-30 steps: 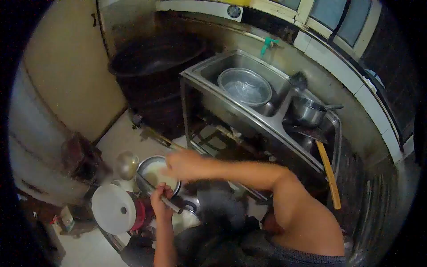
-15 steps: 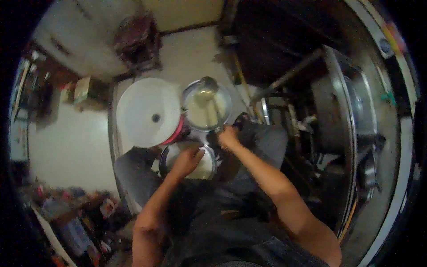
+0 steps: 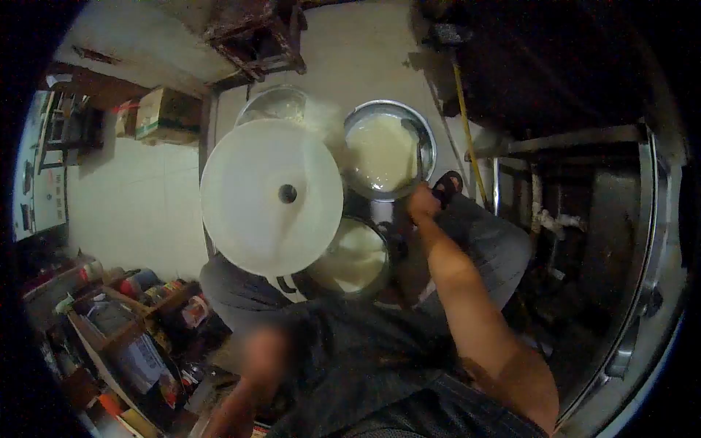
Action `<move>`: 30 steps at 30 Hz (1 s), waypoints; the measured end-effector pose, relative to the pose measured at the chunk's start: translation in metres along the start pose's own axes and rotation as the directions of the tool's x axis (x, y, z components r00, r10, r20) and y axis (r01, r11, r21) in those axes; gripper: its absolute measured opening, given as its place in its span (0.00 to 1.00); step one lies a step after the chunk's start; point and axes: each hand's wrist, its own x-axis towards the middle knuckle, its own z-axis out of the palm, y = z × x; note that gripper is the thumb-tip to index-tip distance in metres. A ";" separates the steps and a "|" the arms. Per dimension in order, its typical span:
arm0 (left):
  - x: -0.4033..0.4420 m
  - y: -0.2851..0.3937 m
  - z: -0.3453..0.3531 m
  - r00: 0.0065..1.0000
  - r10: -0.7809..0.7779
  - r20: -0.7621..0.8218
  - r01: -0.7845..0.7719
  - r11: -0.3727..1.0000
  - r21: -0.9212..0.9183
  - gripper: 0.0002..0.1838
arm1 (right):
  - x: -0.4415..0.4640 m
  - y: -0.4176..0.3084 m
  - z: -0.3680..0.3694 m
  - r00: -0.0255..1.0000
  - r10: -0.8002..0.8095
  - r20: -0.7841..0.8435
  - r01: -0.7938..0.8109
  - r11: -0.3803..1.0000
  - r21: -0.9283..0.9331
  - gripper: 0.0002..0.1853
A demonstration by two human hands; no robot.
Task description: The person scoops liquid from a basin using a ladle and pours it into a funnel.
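My right hand point(image 3: 423, 204) is closed round the handle of a ladle point(image 3: 419, 162), at the right rim of a metal pot point(image 3: 431, 131). Pale, creamy liquid point(image 3: 380, 150) fills this pot, and the ladle's bowl is hidden in it. Close to my lap stands a second dark-rimmed pot point(image 3: 388, 255) with whitish liquid inside. A wide white round basin point(image 3: 241, 197) with a dark hole in its middle partly covers that pot's left side. My left hand point(image 3: 266, 350) is near my left thigh, away from the pots; its fingers are smeared by blur.
Behind the white basin sits another clear-looking container point(image 3: 274, 102). A wooden stool point(image 3: 255, 40) stands at the back, cardboard boxes point(image 3: 171, 113) to the left. A cluttered shelf point(image 3: 131, 321) lies lower left. To the right are a yellow stick point(image 3: 465, 124) and a metal frame point(image 3: 569, 142).
My left hand has drawn back from the near pot toward my left side. The ladle's bowl, visible over the far pot before, has gone out of sight. The view has shifted.
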 end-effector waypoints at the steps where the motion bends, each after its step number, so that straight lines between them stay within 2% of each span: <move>1: 0.000 -0.004 0.005 1.000 0.000 0.007 0.000 1.000 0.001 0.09 | 0.008 -0.001 0.009 1.000 0.004 0.006 -0.004 1.000 0.000 0.17; 3: -0.007 -0.013 0.017 0.953 0.290 -0.090 -0.260 0.933 0.248 0.12 | 0.022 0.001 0.030 0.988 -0.109 0.114 0.065 0.940 0.335 0.14; 4: -0.014 -0.021 0.028 0.953 0.291 -0.086 -0.263 0.932 0.250 0.12 | 0.026 -0.001 0.034 0.988 -0.106 0.116 0.061 0.939 0.337 0.14; 6: -0.016 -0.021 0.030 0.953 0.296 -0.068 -0.273 0.934 0.229 0.16 | 0.023 -0.014 0.031 0.983 -0.145 0.117 0.066 0.859 0.507 0.17; 7: -0.017 -0.023 0.029 0.953 0.298 -0.061 -0.278 0.934 0.225 0.18 | 0.022 -0.021 0.029 0.983 -0.141 0.117 0.062 0.856 0.514 0.17; 9: 0.021 0.022 -0.017 0.943 0.320 -0.086 -0.293 0.927 0.235 0.21 | 0.024 -0.029 0.046 0.979 -0.164 0.118 0.039 0.725 0.687 0.17; 11: 0.008 0.007 -0.001 0.938 0.329 -0.109 -0.299 0.928 0.224 0.22 | 0.022 -0.033 0.050 0.977 -0.205 0.062 0.098 0.684 0.723 0.16; 12: 0.009 0.008 0.000 0.934 0.332 -0.133 -0.302 0.931 0.206 0.22 | 0.020 -0.036 0.041 0.934 -0.218 0.283 -0.093 0.618 0.781 0.13; 13: 0.009 0.009 0.000 0.933 0.334 -0.134 -0.303 0.930 0.211 0.22 | 0.017 -0.038 0.031 0.837 -0.251 0.486 -0.290 0.550 0.783 0.11; 14: 0.019 0.024 -0.010 0.940 0.306 -0.149 -0.275 0.941 0.197 0.21 | 0.017 -0.035 0.041 0.839 -0.253 0.483 -0.287 0.548 0.786 0.11; 16: 0.026 0.032 -0.018 0.945 0.279 -0.169 -0.247 0.951 0.186 0.19 | 0.020 -0.026 0.076 0.792 -0.357 0.496 -0.341 0.414 0.844 0.10; 17: 0.026 0.031 -0.018 0.951 0.272 -0.146 -0.250 0.956 0.151 0.17 | 0.012 -0.025 0.071 0.795 -0.360 0.489 -0.334 0.413 0.847 0.10; 19: 0.024 0.031 -0.017 0.955 0.266 -0.132 -0.252 0.961 0.112 0.15 | -0.013 -0.021 0.046 0.725 -0.329 0.605 -0.623 0.059 0.780 0.11; 20: 0.026 0.029 -0.014 0.945 0.296 -0.139 -0.277 0.950 0.141 0.14 | -0.026 -0.017 0.026 0.732 -0.326 0.598 -0.614 0.064 0.786 0.11; 22: 0.033 0.033 -0.016 0.929 0.334 -0.157 -0.309 0.936 0.168 0.13 | -0.045 -0.012 -0.017 0.722 -0.313 0.617 -0.564 0.248 0.787 0.12; 23: 0.035 0.040 -0.021 0.929 0.332 -0.162 -0.302 0.935 0.186 0.13 | -0.051 -0.006 -0.034 0.729 -0.310 0.610 -0.555 0.253 0.792 0.12; 25: 0.035 0.047 -0.022 0.927 0.329 -0.181 -0.294 0.935 0.197 0.12 | -0.065 0.006 -0.061 0.591 -0.377 0.713 -0.709 0.181 0.682 0.12; 27: 0.036 0.048 -0.019 0.904 0.347 -0.250 -0.319 0.937 0.146 0.12 | -0.080 0.016 -0.092 0.615 -0.351 0.706 -0.681 0.215 0.700 0.12; 28: 0.032 0.048 -0.014 0.900 0.349 -0.261 -0.322 0.936 0.142 0.12 | -0.085 0.026 -0.099 0.609 -0.404 0.682 -0.678 0.180 0.712 0.12; 29: 0.030 0.048 -0.008 0.881 0.361 -0.307 -0.291 0.923 0.251 0.12 | -0.089 0.032 -0.110 0.604 -0.456 0.654 -0.674 0.145 0.724 0.12; 30: 0.028 0.047 -0.002 0.858 0.375 -0.351 -0.248 0.901 0.356 0.12 | -0.093 0.037 -0.122 0.612 -0.430 0.664 -0.666 0.173 0.726 0.10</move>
